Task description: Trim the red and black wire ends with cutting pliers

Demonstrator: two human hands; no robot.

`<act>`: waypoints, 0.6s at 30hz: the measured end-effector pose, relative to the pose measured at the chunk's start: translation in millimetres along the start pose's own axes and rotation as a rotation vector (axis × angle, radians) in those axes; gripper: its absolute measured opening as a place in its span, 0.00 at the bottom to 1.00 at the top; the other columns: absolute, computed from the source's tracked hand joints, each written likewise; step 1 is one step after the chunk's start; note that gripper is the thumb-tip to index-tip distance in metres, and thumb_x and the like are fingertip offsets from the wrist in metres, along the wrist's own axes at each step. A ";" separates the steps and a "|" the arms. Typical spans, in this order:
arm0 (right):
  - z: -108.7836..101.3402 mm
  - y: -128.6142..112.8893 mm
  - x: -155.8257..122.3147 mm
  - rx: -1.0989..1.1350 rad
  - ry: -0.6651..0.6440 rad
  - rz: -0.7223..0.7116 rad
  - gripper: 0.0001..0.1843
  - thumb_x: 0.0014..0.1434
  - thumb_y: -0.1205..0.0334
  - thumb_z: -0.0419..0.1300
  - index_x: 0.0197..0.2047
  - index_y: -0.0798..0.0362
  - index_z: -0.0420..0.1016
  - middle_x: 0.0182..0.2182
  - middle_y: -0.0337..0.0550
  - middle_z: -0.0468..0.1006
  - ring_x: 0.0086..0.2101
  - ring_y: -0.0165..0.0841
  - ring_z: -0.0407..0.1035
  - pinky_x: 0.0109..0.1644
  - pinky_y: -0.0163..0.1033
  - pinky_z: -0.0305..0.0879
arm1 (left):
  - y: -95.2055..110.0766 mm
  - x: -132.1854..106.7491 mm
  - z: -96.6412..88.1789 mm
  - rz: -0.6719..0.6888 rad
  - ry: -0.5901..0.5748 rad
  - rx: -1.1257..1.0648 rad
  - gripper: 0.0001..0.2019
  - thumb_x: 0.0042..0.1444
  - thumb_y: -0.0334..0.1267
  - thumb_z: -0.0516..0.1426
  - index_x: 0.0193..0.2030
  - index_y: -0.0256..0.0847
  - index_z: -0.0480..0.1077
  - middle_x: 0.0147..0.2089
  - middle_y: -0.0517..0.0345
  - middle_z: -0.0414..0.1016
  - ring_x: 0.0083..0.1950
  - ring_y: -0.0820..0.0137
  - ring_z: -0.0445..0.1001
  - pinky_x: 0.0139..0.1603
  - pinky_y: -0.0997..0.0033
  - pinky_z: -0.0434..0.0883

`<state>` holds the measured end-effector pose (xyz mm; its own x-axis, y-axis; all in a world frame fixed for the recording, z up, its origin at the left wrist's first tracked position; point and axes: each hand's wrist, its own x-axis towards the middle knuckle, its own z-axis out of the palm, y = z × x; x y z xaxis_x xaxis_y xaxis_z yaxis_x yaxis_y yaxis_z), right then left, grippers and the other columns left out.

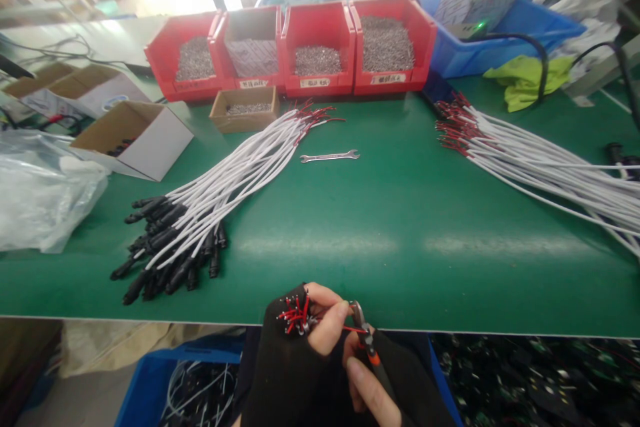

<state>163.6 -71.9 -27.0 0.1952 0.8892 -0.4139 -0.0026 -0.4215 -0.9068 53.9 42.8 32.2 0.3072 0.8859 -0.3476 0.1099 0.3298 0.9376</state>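
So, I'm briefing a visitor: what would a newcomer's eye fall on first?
Four red bins line the green table's back. One bundle of white cables lies left, another right. At the near edge, the right hand holds a plier-like tool, the left hand red wires.

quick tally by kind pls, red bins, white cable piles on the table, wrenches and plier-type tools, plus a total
Red bins: 4
White cable piles: 2, one left, one right
Wrench: 1
Plier-type tool: 1, in the right hand
Total: 8
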 end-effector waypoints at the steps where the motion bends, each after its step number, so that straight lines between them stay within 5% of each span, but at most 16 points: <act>1: 0.3 0.1 -0.1 -0.002 0.003 0.001 0.18 0.67 0.42 0.58 0.35 0.46 0.77 0.19 0.37 0.74 0.21 0.35 0.71 0.27 0.36 0.70 | 0.0 0.1 0.1 -0.002 -0.004 -0.006 0.09 0.53 0.28 0.63 0.25 0.43 0.76 0.23 0.65 0.83 0.25 0.68 0.83 0.26 0.79 0.76; 18: -0.5 -2.3 1.2 0.024 0.007 -0.020 0.19 0.67 0.43 0.59 0.31 0.44 0.77 0.17 0.36 0.73 0.20 0.36 0.70 0.28 0.38 0.71 | -2.0 1.5 -0.9 0.041 0.027 0.099 0.08 0.52 0.29 0.63 0.24 0.42 0.77 0.23 0.65 0.82 0.24 0.69 0.80 0.26 0.78 0.74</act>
<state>164.4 -70.0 -25.4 0.2026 0.8960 -0.3951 -0.0225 -0.3991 -0.9166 53.3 43.8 29.8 0.2875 0.9069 -0.3080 0.1913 0.2608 0.9463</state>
